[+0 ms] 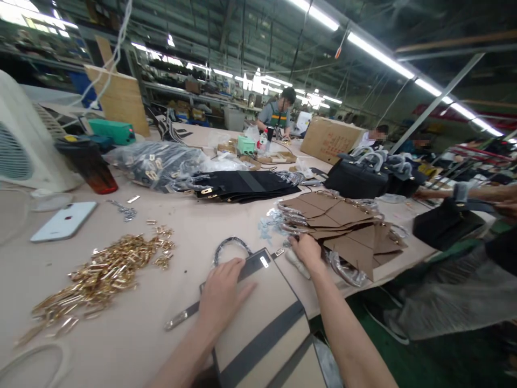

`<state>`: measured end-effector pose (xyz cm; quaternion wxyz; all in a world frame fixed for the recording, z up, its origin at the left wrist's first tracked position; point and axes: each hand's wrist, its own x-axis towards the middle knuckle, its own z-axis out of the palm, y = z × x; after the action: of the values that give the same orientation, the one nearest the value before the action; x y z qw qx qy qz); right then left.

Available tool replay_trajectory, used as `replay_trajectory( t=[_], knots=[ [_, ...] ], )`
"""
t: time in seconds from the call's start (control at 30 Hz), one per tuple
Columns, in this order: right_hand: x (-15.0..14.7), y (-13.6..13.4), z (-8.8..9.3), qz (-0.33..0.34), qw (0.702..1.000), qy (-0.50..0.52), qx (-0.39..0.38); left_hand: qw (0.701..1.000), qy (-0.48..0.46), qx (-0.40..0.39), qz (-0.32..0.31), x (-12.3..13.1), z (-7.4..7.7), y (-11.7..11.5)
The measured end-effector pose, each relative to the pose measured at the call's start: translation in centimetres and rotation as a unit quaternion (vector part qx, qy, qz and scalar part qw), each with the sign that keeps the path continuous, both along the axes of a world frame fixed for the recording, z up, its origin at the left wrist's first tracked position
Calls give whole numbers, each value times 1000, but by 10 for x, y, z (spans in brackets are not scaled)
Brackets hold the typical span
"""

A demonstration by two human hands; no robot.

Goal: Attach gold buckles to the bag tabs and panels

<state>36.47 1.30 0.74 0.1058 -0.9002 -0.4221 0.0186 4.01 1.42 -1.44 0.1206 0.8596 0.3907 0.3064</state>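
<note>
Spanning the view, a long factory workshop stretches under strip lights, with a seated co-worker at the far end of a broad pale-beige worktable. A brown cardboard carton stands on the table beyond a clear plastic bag of black pieces with gold fittings, a flat stack of black panels and a black handbag. As far as the table shows, much work lies unfinished: a loose heap of gold metal buckles sits unattached on the left, near a white smartphone, while a pile of brown flat panels with ring-like metal fittings lies at right. Directly before the person, a long tan panel with dark grey bands rests on the table's near edge, its long axis running away from the person, its dark end pointing up the table. The left hand lies flat on that dark end, fingers pressed together and pinching nothing. The right hand reaches the near edge of the brown panels; its fingers curl down, and whether they pinch anything cannot be told. A curved black handle lies just beyond the tan panel.
</note>
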Motion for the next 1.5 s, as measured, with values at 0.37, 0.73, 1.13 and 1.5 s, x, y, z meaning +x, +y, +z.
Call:
replay_trajectory(
  t=[0.37,0.73,1.13,1.5],
  knots=[
    [-2,-21,-4,50,988,103,105,998,11,-65,0,-7,11,-3],
    [-114,-30,58,473,831,286,64,997,10,-71,-28,-12,10,14],
    [-125,0,44,481,832,277,1,997,2,-78,-28,-13,9,18],
    [-134,4,34,463,843,272,15,996,-5,-80,-27,-13,9,21]
  ],
)
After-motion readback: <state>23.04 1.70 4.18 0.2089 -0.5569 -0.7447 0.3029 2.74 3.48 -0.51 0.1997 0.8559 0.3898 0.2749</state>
